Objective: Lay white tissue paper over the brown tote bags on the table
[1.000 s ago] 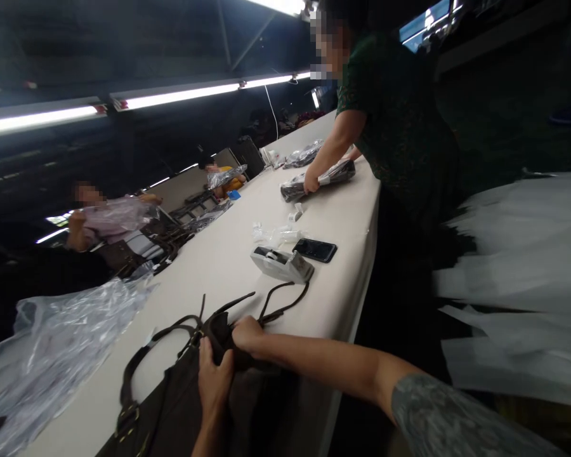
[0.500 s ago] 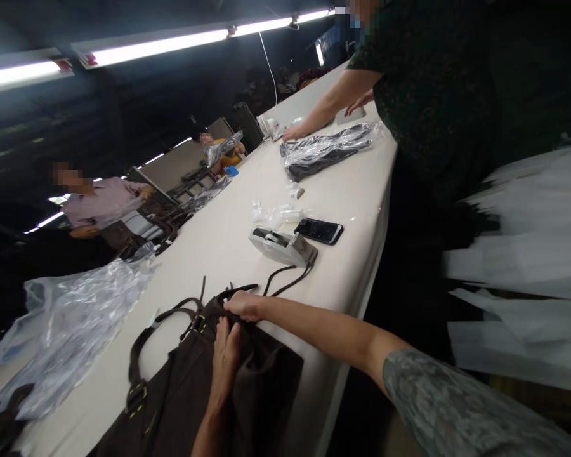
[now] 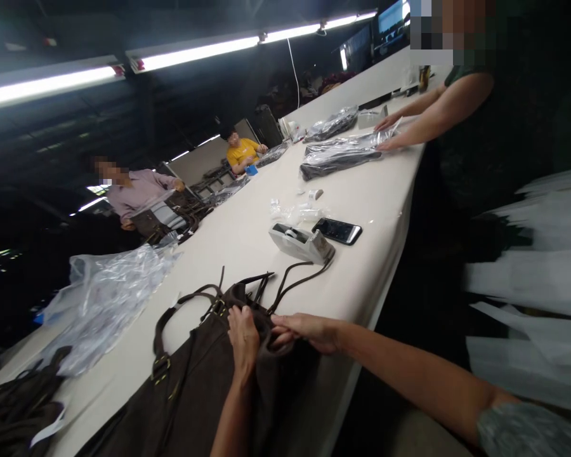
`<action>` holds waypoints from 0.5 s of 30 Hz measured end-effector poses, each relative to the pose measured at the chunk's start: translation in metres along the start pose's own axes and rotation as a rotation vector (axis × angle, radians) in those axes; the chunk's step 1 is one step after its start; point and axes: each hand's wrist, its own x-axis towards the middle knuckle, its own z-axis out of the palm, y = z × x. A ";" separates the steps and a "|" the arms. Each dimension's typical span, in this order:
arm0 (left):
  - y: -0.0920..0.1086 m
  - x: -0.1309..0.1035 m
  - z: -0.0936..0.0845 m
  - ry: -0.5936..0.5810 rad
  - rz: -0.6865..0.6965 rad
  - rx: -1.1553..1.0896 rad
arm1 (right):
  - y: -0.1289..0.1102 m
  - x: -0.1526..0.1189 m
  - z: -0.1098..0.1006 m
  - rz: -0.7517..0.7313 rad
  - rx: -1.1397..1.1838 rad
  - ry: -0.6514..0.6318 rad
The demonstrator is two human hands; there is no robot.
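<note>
White table (image 3: pixel 233 241) | dark bag (image 3: pixel 202 381) seemingly steadied by left hand (image 3: pixel 244 339), fingers unclamped | same bag finger-pinched by right hand (image 3: pixel 309 331)

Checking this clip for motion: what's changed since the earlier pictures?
The right hand has moved rightward along the bag, away from the left hand. The near co-worker's hands have shifted to the right end of the wrapped package. The left hand stays on the bag; phone and dispenser haven't moved.
</note>
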 end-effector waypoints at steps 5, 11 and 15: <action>0.021 0.001 0.009 -0.124 0.004 0.091 | 0.012 -0.023 0.001 -0.180 -0.463 0.023; 0.021 0.006 0.015 -0.155 0.087 0.249 | 0.019 -0.052 0.019 -0.423 -1.059 0.172; 0.021 0.005 0.017 -0.129 0.135 0.332 | -0.009 -0.028 0.002 -0.292 -0.630 0.319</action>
